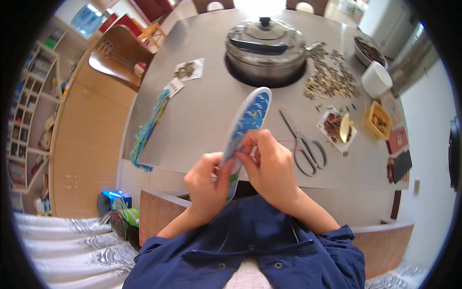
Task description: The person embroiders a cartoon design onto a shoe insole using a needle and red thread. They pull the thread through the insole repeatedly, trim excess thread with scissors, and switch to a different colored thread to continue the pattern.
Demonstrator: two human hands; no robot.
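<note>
An embroidered shoe insole (pixel 251 115), blue with white and yellow stitches and a white edge, stands tilted above the near side of the table. My left hand (pixel 208 180) grips its lower part, thumb against the stitched face. The fingertips of my right hand (pixel 269 168) pinch together at the middle of the insole; a needle there is too small to make out. From those fingers a thin red thread (pixel 287 141) runs right towards a pair of scissors (pixel 305 144), which lies on the table with grey handles towards me.
A steel pot (pixel 265 54) with a glass lid sits at the table's far middle. Shells or husks (pixel 332 77) are spread right of it, near a yellow container (pixel 379 120). Blue and green thread skeins (pixel 149 132) lie left. A wooden chair (pixel 121 54) stands beyond the left edge.
</note>
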